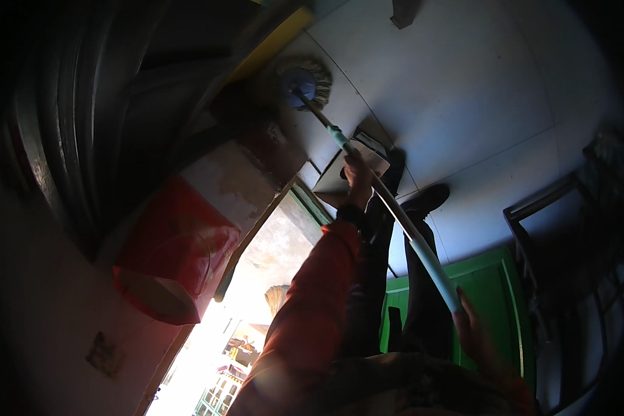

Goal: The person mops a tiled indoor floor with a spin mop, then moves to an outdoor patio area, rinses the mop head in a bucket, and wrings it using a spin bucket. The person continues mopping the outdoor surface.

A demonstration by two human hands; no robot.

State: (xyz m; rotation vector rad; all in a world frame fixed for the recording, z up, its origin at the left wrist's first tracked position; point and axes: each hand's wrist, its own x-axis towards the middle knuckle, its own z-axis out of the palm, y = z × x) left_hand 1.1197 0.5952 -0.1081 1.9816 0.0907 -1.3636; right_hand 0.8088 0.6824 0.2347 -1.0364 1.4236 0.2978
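Note:
My left hand (358, 169) grips the middle of a mop's handle (392, 205), just below its pale green joint. At the handle's light green lower grip, my right hand (468, 320) is closed around the end, partly in shadow. The pole slants up and left across the view to a mop head (320, 86), a blue round plate with a fringe of strands. The fringe rests on the pale tiled floor (478, 93) beside a dark piece of furniture. Behind my left hand a light-coloured box (330, 174) sits on the floor; its contents cannot be made out.
A red container (179, 249) is by the stained wall at left. Bright light enters the doorway (249, 281), where broom bristles (275, 297) show. A green door panel (486, 291) stands behind my legs. A dark-framed chair (546, 203) is at right. My shoe (429, 197) is near the box.

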